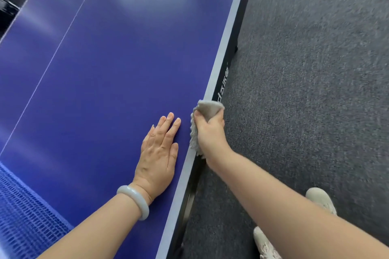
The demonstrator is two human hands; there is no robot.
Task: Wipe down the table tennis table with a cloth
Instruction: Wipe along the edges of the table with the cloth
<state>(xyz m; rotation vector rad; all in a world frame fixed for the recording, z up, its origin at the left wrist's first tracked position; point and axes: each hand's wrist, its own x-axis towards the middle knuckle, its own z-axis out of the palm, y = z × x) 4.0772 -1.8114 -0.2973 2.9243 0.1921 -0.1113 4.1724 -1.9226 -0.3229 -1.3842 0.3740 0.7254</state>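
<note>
the right hand [208, 130] grips the grey cloth [202, 120] against the worktop's [117, 65] pale side edge; the left hand [159, 149] rests flat on the blue surface just beside it, fingers straight.

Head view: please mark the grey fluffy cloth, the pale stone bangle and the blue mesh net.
grey fluffy cloth [207, 109], head view, on the smooth folded part above the right hand [208, 130]
pale stone bangle [137, 198], head view, middle of the band's upper side
blue mesh net [25, 216], head view, mesh at lower left
</note>
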